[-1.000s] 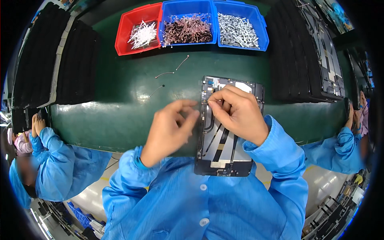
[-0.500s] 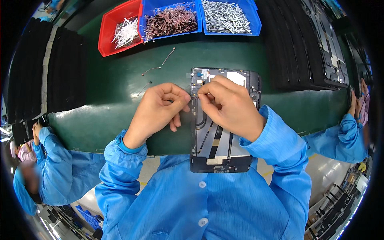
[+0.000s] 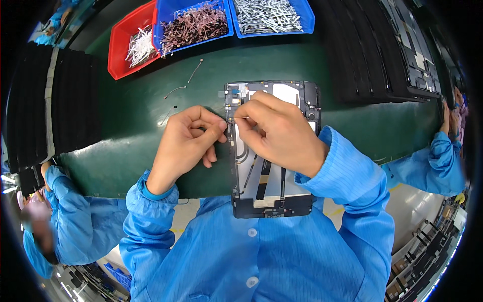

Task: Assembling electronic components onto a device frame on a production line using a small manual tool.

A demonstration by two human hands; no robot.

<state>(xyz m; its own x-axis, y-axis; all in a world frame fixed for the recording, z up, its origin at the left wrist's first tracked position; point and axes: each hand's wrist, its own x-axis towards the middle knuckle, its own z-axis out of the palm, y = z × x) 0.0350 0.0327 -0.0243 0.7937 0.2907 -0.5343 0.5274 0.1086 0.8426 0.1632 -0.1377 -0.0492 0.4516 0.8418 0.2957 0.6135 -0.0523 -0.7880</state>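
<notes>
An open tablet point(image 3: 298, 189), its inner frame and flex cables showing, lies upright before me at the table's near edge. Over its upper left part, my right hand point(image 3: 282, 132) pinches a thin cable point(image 3: 243, 119) between thumb and forefinger; most of the cable is hidden by the fingers. Just beside the tablet's left edge is my left hand point(image 3: 188, 138), thumb and forefinger pressed together close to the right fingertips. Whatever it grips is too small to make out. Left of the tablet, several short thin cables point(image 3: 175, 92) lie loose on the green table point(image 3: 201, 173).
At the back stand a red bin point(image 3: 119, 55) of white strips, a blue bin point(image 3: 193, 25) of thin cables and another blue bin point(image 3: 271, 17) of silvery strips. Black stacks rise at left point(image 3: 75, 100) and right point(image 3: 347, 55). Co-workers in blue sleeves sit on both sides.
The whole view has shifted, so tablet, bins and hands appear farther left. Both hands keep nearly the same pose at the tablet's upper left edge.
</notes>
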